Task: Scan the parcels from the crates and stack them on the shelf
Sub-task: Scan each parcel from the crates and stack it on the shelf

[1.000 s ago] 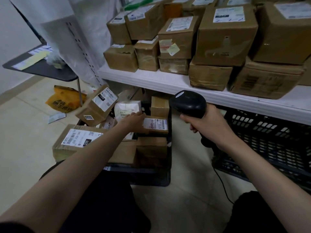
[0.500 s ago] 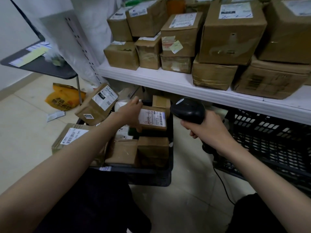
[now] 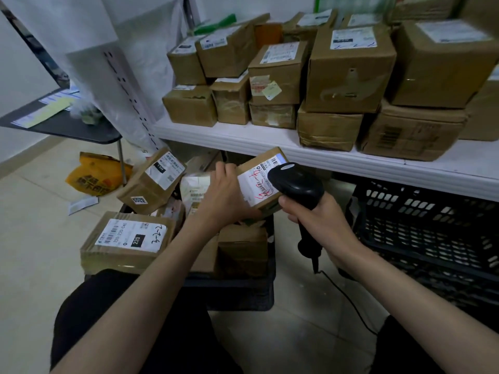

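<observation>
My left hand (image 3: 225,197) grips a small brown parcel (image 3: 258,184) with a white label marked in red, held above the black crate (image 3: 243,292). My right hand (image 3: 321,225) holds a black barcode scanner (image 3: 297,184) whose head sits right over the parcel's label. The crate holds several more cardboard parcels, among them a flat box labelled 220 (image 3: 127,241) and a tilted box (image 3: 152,182). The white shelf (image 3: 378,160) above carries several stacked brown boxes (image 3: 348,68).
An empty black slatted crate (image 3: 432,233) stands on the floor at the right under the shelf. A dark table (image 3: 62,125) with papers is at the far left, a yellow bag (image 3: 94,176) on the floor beneath it. The scanner's cable (image 3: 348,303) trails over the tiled floor.
My left hand has lifted the small labelled parcel out of the crate and tilted its label up. The scanner has moved in over the label.
</observation>
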